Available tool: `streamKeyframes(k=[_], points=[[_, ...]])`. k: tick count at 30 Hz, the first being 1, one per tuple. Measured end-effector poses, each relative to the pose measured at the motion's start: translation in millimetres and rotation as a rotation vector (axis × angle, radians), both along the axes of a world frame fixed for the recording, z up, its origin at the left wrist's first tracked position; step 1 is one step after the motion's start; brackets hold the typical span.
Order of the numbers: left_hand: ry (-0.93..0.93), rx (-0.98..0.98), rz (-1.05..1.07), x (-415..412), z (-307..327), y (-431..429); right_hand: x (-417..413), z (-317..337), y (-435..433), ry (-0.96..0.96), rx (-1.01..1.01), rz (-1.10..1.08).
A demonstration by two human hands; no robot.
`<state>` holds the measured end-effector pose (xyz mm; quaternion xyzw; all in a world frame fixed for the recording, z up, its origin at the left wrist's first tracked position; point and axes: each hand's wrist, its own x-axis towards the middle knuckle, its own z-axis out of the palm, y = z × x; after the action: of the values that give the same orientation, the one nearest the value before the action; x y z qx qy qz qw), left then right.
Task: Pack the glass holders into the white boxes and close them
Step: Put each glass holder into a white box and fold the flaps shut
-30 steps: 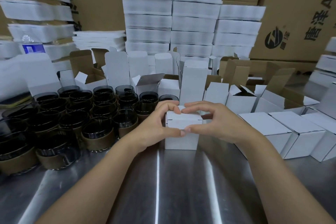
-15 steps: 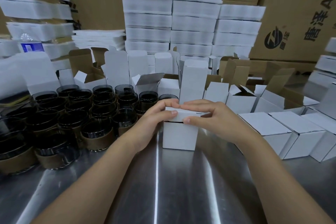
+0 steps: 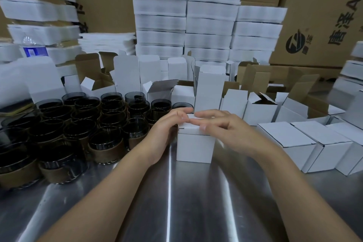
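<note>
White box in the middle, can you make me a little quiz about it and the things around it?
1. True or false: the left hand and the right hand both touch the top of the white box.
2. The glass holders stand: A) left of that box, B) right of it, C) on top of it.
3. Fill in: the closed boxes stand on a shiny ___ table.
Key: 1 true; 2 A; 3 metal.

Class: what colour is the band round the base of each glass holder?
Brown; it shows best in the head view, on the nearest glass holders.
</note>
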<state>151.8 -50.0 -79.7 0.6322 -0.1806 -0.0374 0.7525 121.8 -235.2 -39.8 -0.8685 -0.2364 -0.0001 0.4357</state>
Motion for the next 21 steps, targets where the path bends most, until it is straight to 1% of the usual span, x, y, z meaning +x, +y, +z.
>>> streamKeyframes(k=[3, 6, 8, 10, 13, 14, 16, 21], points=[[-0.026, 0.007, 0.049, 0, 1, -2, 2, -2, 4, 0.044, 0.105, -0.048], [-0.006, -0.042, 0.071, 1, -1, -1, 7, -8, 10, 0.01, 0.173, -0.178], [0.006, -0.047, 0.102, 1, -1, -1, 8, -11, 12, 0.054, 0.216, -0.238], [0.016, -0.029, 0.11, 0, -2, -2, 9, -12, 13, 0.159, 0.285, -0.263], [0.067, -0.037, 0.076, 0, -2, -3, 8, -10, 13, 0.395, 0.431, -0.273], [0.08, -0.039, 0.063, 1, -1, -2, 9, -10, 12, 0.448, 0.459, -0.267], [0.091, -0.041, 0.039, 1, 0, -1, 9, -9, 11, 0.491, 0.467, -0.259], [0.074, -0.007, 0.027, 2, 0, -2, 13, -12, 8, 0.488, 0.444, -0.276]])
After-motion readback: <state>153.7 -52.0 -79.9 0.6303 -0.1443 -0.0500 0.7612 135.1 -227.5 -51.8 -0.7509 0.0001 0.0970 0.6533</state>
